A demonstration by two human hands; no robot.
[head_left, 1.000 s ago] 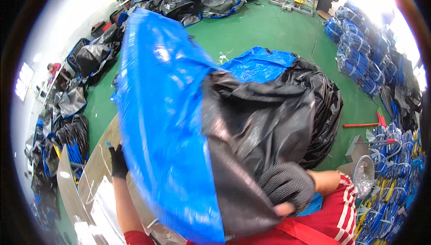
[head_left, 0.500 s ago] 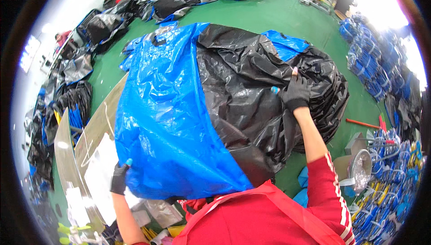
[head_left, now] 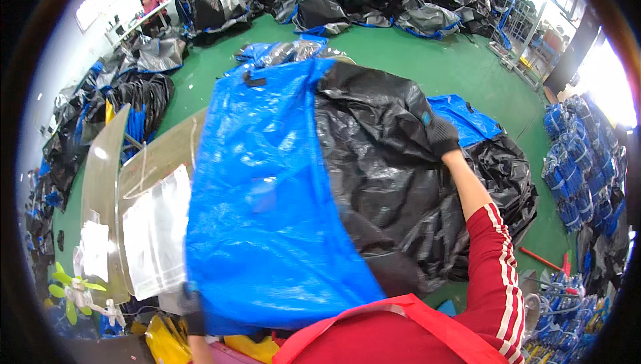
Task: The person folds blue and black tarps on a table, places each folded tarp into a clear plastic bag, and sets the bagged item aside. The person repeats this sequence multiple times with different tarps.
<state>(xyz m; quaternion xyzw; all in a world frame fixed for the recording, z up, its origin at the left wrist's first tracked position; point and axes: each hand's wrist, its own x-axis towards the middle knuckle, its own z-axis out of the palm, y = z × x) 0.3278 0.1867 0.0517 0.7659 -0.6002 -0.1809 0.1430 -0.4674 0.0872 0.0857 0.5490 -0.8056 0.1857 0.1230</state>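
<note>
A large crinkled plastic sheet cover (head_left: 260, 197), bright blue on its left part and black on its right, spreads in front of me. My left hand (head_left: 192, 310), in a dark glove and blurred, is closed on the blue part's lower left edge, with the thumb on top. My right hand (head_left: 439, 136), in a dark knit glove, lies on the upper black part. Its fingers look stretched out flat, though they blend into the black. A small black tab (head_left: 254, 80) sits near the blue part's top edge. More black sheeting (head_left: 511, 177) bunches to the right.
Curved translucent panels (head_left: 157, 157) stand at left, near a small green fan (head_left: 72, 290). Piles of black, grey and blue covers (head_left: 320, 14) line the back. Bundled blue rods or tubes (head_left: 571, 170) are stacked at right. A person (head_left: 152, 5) sits far left.
My right hand has moved up and left over the black part, its fingers now closer together. My left hand still holds the blue edge. The view has shifted, showing more of the room's back.
</note>
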